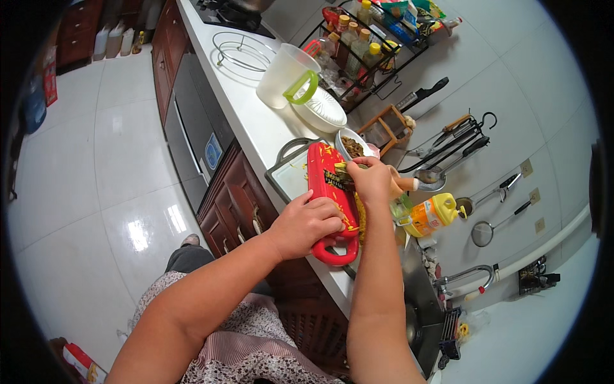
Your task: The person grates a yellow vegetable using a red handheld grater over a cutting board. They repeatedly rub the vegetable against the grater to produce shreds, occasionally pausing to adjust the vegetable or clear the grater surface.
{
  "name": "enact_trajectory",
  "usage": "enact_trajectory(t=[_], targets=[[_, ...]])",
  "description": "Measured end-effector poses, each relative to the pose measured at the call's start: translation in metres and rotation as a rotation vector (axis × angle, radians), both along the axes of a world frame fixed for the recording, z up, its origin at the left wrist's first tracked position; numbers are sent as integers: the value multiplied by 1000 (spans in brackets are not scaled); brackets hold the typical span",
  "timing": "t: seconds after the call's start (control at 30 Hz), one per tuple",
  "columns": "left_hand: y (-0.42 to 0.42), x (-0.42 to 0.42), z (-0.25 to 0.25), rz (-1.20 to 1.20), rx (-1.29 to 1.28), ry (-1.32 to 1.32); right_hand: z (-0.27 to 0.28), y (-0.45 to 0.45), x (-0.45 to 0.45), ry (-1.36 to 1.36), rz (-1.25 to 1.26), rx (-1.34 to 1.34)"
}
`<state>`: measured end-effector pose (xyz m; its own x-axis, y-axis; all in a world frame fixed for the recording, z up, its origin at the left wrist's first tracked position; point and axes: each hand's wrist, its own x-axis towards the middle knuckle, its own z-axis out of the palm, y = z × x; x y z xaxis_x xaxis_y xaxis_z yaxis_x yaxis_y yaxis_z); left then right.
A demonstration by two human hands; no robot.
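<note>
My left hand (311, 224) grips the lower part of a red plastic grater (314, 168), near its loop handle (336, 259). The grater lies along a cutting board (291, 169) with a dark rim, on the white countertop. My right hand (373, 181) pinches a piece of green-skinned, yellow-fleshed vegetable (341, 170) against the black blade section of the grater. Yellow shreds cling to the grater's face. More yellow shreds (362, 218) lie beside it, partly hidden by my right forearm.
Beyond the grater stand a bowl of brown food (352, 147), a white oval container (320, 111) and a clear pitcher (284, 79) with a green handle. A yellow pump bottle (429, 216) is on the right, near the sink (415, 269). A spice rack (369, 72) holds several bottles.
</note>
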<state>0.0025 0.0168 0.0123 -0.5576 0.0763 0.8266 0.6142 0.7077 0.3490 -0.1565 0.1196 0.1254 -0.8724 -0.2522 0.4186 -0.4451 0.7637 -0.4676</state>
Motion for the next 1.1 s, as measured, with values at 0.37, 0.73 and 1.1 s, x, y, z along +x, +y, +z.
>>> enact_trajectory(t=[0.37, 0.73, 1.1], targets=[[0, -3, -2, 14, -2, 36, 11, 31, 34, 101, 91, 166], [4, 4, -1, 14, 24, 48, -3, 9, -6, 38, 54, 53], [-1, 3, -1, -6, 34, 52, 1, 53, 40, 20, 182, 49]])
